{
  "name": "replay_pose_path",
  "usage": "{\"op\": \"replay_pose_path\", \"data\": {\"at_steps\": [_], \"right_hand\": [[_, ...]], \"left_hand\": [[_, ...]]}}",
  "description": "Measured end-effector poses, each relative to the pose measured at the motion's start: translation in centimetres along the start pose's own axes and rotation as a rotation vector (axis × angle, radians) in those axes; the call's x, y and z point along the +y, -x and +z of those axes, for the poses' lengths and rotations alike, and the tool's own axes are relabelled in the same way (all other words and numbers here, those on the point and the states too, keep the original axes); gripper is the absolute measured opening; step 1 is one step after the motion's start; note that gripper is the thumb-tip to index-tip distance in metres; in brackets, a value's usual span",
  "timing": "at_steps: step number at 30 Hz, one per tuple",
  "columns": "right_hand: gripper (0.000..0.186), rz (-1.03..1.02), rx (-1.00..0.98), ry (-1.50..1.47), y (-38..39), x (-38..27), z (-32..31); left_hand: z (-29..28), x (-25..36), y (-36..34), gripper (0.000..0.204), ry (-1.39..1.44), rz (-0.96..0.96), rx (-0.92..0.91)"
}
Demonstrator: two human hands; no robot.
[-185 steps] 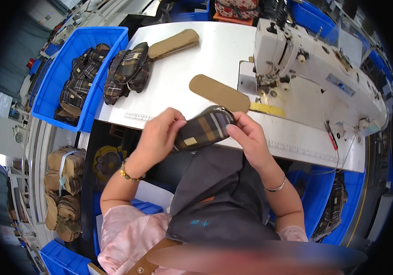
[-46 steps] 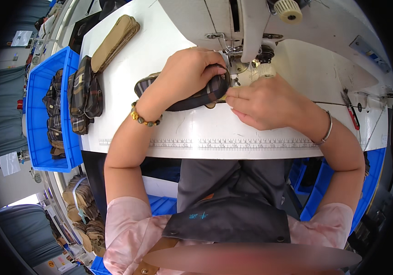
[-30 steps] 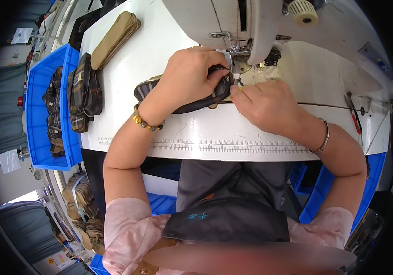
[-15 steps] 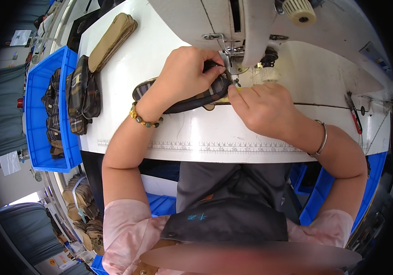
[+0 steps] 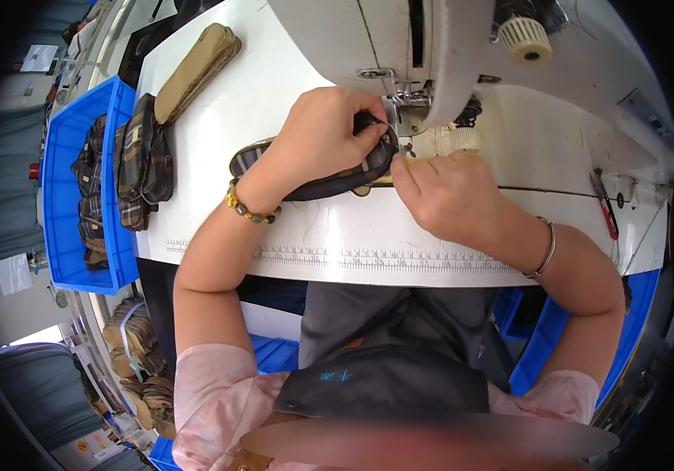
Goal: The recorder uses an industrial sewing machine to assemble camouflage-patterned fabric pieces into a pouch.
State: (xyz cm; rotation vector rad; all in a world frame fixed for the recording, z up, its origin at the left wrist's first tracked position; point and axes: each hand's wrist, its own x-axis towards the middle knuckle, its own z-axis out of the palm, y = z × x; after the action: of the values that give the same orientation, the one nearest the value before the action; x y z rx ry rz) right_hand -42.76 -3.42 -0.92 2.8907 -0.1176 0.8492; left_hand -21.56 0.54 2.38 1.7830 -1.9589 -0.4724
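Note:
A dark plaid zippered pouch (image 5: 330, 182) lies at the sewing machine (image 5: 388, 47), its right end close to the needle and presser foot. My left hand (image 5: 325, 137) rests over the pouch, thumb and forefinger pinched on its zipper edge near the right end. With curled fingers, my right hand (image 5: 451, 188) grips the pouch's right tip between thumb and forefinger. Part of the pouch is hidden under my left hand and wrist. A small tan piece shows below the pouch's lower edge.
Plaid pouches (image 5: 144, 161) are piled at the table's left edge, beside a blue bin (image 5: 52, 196) holding more of them. Tan fabric pieces (image 5: 199, 71) lie stacked at the far left. Red-handled snips (image 5: 608, 212) lie at the right. A printed ruler (image 5: 337, 259) runs along the front edge.
Both hands keep their hold on the pouch, with little change in their grip. The whole scene sits slightly shifted in the picture, the machine a little further right.

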Motion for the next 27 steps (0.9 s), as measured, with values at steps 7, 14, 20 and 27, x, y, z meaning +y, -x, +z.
{"op": "replay_pose_path", "data": {"at_steps": [7, 14, 20, 27], "right_hand": [[0.025, 0.039, -0.052, -0.015, 0.1, -0.4, -0.7], [0.019, 0.002, 0.126, 0.086, -0.3, 0.1, 0.0], [0.016, -0.047, 0.152, 0.137, -0.7, 0.6, 0.3], [0.015, -0.071, 0.202, 0.129, -0.7, 0.7, 0.7]], "left_hand": [[0.1, 0.2, 0.0, 0.015, -0.008, 0.001, 0.028], [0.0, -0.1, -0.1, 0.015, 0.001, -0.039, -0.011], [-0.5, 0.0, -0.4, 0.016, 0.058, -0.095, -0.08], [-0.2, 0.0, -0.4, 0.015, 0.032, -0.055, -0.069]]}}
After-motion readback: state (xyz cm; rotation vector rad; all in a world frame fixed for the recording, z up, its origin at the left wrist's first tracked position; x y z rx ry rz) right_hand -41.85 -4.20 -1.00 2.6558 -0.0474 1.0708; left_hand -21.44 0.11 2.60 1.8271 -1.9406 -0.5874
